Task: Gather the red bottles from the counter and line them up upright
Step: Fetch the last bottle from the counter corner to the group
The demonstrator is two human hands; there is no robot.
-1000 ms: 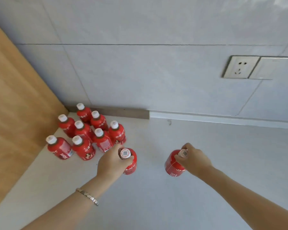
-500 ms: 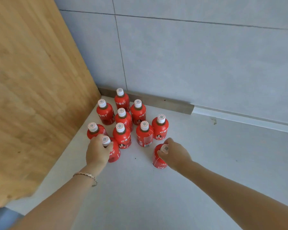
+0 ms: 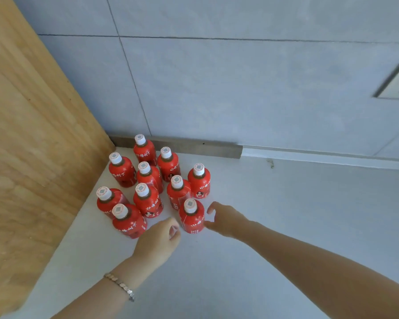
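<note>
Ten red bottles (image 3: pixel 148 199) stand upright, clustered in the far left corner of a white counter (image 3: pixel 286 215), beside a wooden panel (image 3: pixel 32 134). The nearest bottle (image 3: pixel 191 217) stands between two hands. The left hand (image 3: pixel 158 242) is loosely curled just near it; the right hand (image 3: pixel 226 218) is open at its right side, fingers spread, gripping nothing. Each bottle has a white cap and white lettering.

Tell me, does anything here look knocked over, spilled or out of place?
Nothing stands out. All ten red bottles stand upright with white caps on, clustered in the counter corner beside the wooden panel. They form a loose bunch rather than tidy rows. Both hands are open, left and right.
</note>
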